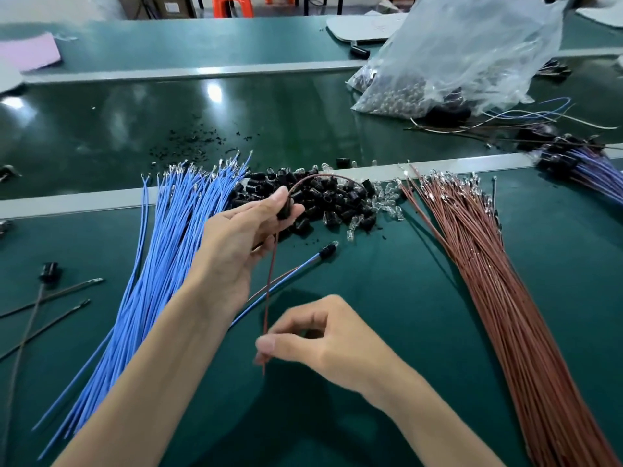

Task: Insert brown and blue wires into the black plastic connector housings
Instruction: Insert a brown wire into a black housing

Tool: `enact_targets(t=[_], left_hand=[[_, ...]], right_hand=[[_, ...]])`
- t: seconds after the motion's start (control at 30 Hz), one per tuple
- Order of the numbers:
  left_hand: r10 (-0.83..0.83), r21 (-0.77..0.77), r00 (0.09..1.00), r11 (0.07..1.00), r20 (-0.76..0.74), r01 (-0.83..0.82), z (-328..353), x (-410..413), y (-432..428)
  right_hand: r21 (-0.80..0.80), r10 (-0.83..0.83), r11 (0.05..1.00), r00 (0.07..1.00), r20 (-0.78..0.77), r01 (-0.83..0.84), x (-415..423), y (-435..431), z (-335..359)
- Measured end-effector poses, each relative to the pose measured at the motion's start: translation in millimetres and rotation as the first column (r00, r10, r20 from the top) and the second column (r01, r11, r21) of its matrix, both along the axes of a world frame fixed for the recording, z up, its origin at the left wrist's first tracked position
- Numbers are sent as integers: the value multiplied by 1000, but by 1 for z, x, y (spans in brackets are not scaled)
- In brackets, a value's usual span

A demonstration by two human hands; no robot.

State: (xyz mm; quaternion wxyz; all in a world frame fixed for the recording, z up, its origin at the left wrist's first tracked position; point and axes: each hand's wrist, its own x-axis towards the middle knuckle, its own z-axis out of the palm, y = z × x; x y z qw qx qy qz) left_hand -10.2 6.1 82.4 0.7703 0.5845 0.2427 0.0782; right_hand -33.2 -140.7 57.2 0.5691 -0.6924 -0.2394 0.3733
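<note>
Closest in, the right hand [323, 342] pinched the lower end of one brown wire [269, 281], which rose to the left hand [249, 230], whose fingers gripped a black housing [285, 210]. That piece looked half done, with nothing blue in it yet. Left of that hand lay the blue bundle [168, 230], to its right the brown bundle [488, 247], and just beyond its fingertips the loose housings [323, 197], so most work apparently remained. Finished assemblies [580, 163] lay far right.

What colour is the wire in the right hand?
The wire is brown; head view shows it.
</note>
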Motion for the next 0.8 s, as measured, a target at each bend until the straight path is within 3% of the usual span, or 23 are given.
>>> enact_targets(t=[0.17,0.27,0.43,0.67,0.8], left_hand=[[-76,-12,997,997,-13,76,-2,-2,-3],[-133,-24,991,991,-24,133,-4,-3,-6],[-52,-82,998,995,23,53,2,-1,2],[71,-164,997,984,11,-68,11,2,30],[31,-162,999,986,-41,-38,-1,5,30]], right_hand=[[95,-241,964,968,-68,247,18,6,-1],[175,-278,942,958,-64,285,21,12,0],[111,-190,976,981,29,186,12,4,-1],[-158,142,980,979,145,-118,-21,-5,-8],[-207,126,975,964,235,-77,-8,-1,-11]])
